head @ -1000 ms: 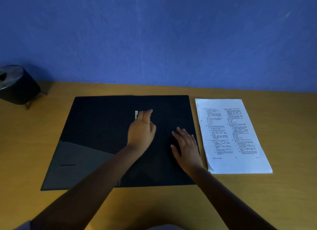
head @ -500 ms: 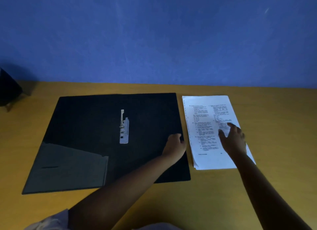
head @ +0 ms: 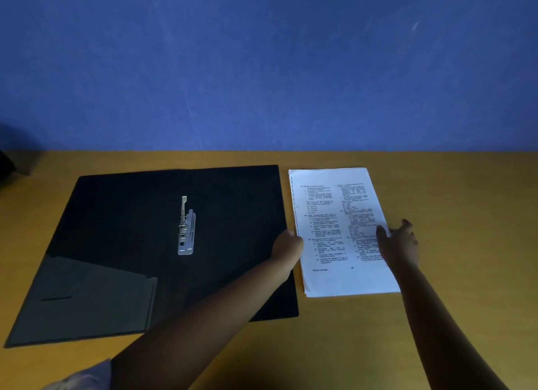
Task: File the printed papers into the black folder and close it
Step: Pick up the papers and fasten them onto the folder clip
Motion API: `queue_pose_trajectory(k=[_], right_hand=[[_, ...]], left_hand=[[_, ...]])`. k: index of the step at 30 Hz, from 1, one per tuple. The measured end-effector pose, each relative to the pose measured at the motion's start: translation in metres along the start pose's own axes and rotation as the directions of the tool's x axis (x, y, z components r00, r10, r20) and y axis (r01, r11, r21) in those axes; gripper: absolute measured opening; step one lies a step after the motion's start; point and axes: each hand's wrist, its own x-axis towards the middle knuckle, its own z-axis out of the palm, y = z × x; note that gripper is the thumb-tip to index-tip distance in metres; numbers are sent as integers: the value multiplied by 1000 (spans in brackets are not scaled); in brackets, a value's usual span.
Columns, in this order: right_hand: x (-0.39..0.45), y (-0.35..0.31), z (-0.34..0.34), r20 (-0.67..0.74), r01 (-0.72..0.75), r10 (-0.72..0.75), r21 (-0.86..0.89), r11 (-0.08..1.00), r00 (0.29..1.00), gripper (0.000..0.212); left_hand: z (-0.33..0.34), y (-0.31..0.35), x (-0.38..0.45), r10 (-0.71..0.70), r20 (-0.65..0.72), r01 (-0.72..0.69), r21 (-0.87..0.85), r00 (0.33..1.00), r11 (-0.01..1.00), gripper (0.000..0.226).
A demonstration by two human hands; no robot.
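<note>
The black folder (head: 116, 229) lies open and flat on the wooden table, its silver clip mechanism (head: 186, 229) raised near the spine. To its right lies a stack of printed papers (head: 329, 215). My left hand (head: 288, 245) reaches across the folder's right half to the stack's left edge, fingers tucked at or under it. My right hand (head: 398, 241) is at the stack's right edge, thumb on top and fingers beyond the edge. Whether either hand grips the papers is unclear.
The yellow-brown table (head: 436, 186) meets a blue wall at the back. A dark object (head: 5, 165) shows at the far left edge. A clear pocket (head: 87, 296) covers the folder's lower left flap.
Both hands left the folder's middle, uncovering the clip, and moved right to the paper stack. The view shifted to the right, so the dark object at left is nearly out of frame.
</note>
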Motion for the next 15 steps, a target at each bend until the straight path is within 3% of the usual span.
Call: queue_pose_trajectory(k=[3,7,11,15], right_hand=[[4,-2,0,-12,-14,14,1,1000,1000,70],[6,-6,0,-6,-23,23,-40,999,1000,73],[8,-9,-2,0,-36,37,-65,997,999,75],[19,-9,-5,10,-68,69,-44,997,998,75]], left_hand=[[6,6,0,-41,-11,40,-47,999,998,23],[9,12,0,-103,-2,100,-192,995,976,31],[6,26,1,-208,27,197,-453,978,870,21],[7,36,1,-261,60,255,-502,964,826,23]])
